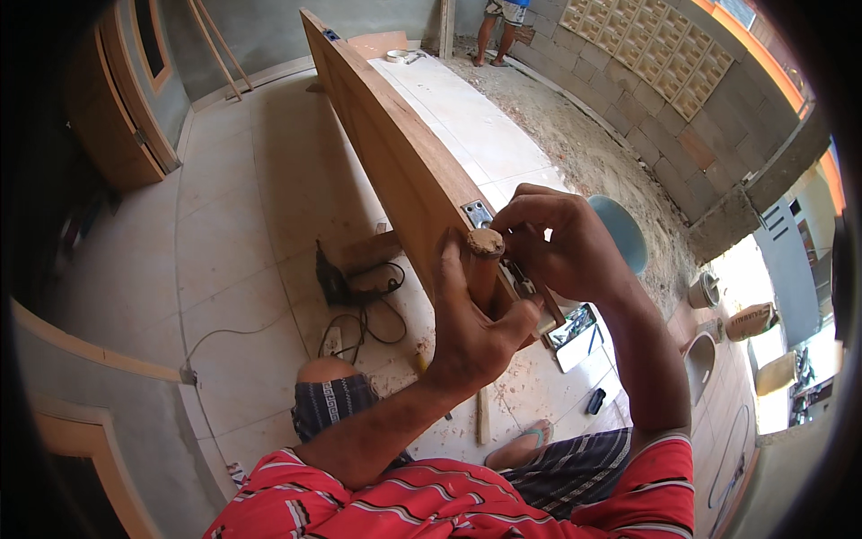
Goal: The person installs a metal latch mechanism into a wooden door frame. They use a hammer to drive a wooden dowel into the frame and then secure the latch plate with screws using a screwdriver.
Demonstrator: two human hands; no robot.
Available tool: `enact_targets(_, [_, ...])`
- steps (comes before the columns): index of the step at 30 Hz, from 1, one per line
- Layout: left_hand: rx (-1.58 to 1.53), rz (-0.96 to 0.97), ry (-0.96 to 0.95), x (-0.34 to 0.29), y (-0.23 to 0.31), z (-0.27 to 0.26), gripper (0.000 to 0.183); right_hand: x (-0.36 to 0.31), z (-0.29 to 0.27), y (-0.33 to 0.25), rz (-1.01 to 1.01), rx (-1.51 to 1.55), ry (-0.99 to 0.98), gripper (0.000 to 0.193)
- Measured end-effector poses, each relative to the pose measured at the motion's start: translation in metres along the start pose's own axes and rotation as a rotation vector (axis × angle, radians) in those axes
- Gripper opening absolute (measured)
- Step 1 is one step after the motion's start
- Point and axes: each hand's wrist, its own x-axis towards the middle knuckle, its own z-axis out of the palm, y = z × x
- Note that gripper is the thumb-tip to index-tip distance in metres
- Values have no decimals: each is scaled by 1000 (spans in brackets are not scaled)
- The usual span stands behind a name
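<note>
A long wooden door panel point(382, 135) stands on its edge, running from in front of me to the far wall. My left hand point(476, 346) is closed round a wooden tool handle point(485, 269) with a frayed, flattened round end; the tool's other end is hidden. Beside that handle, at the panel's upper edge, my right hand point(570, 242) has its thumb and fingers pinched together. What they hold, if anything, is too small to make out. A metal plate with screw holes point(477, 214) sits in the panel's edge, just beyond my hands.
A corded power drill point(334, 280) lies on the tiled floor left of the panel, its cable looped nearby. Wood shavings surround my feet. An open tool case point(575, 340) and a bluish bucket point(618, 232) stand to the right. Another person's legs point(498, 36) show at the far end.
</note>
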Motion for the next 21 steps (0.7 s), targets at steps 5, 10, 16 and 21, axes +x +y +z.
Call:
enact_targets(5, [86,107,-1,5,-13,-6,96,-4,0,-8,-68,-28,30,9])
enact_targets(10, [-53,59,-44,4,-2,-2,90,-17,-1,1,-129,23,38,9])
enact_targets(16, [40,80,-39,5,-5,-5,90,-25,-1,2,-168,48,19,11])
enact_targets(21, [54,73,-54,4,-2,-5,93,-26,7,0,-277,-130,140,11])
